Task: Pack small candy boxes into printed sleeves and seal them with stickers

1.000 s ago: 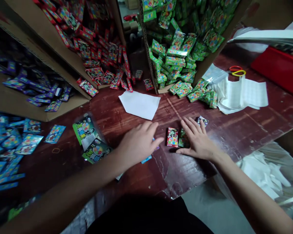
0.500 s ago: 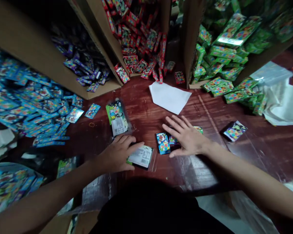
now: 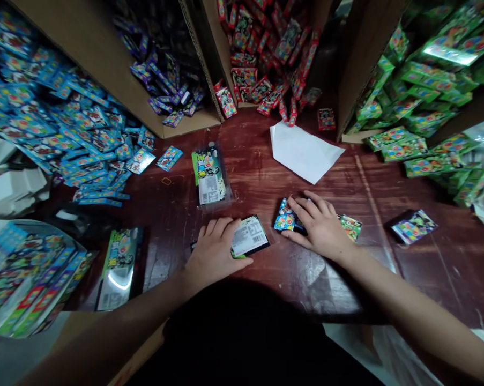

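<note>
My left hand (image 3: 214,247) is closed over the left part of a flat printed packet (image 3: 250,236), green and black with a white barcode label. Its thumb lies along the packet's near edge, the fingers across its top. To the right, my right hand (image 3: 320,222) curls over a row of small printed boxes, fingers on top and thumb at the near side. A blue small box (image 3: 285,215) shows left of its fingers and a green small box (image 3: 350,228) sticks out on the right. What lies under the palm is mostly hidden.
A similar packet (image 3: 210,179) lies beyond my left hand, another (image 3: 120,268) near the left edge. White paper (image 3: 306,153) and a lone purple box (image 3: 414,226) lie on the table. Behind stand cartons of purple (image 3: 165,80), red (image 3: 266,53) and green boxes (image 3: 426,80); blue boxes (image 3: 92,139) heap at left.
My right hand's spread fingers have drawn in and come down onto the small boxes. My left hand stays on the packet. The whole view has shifted.
</note>
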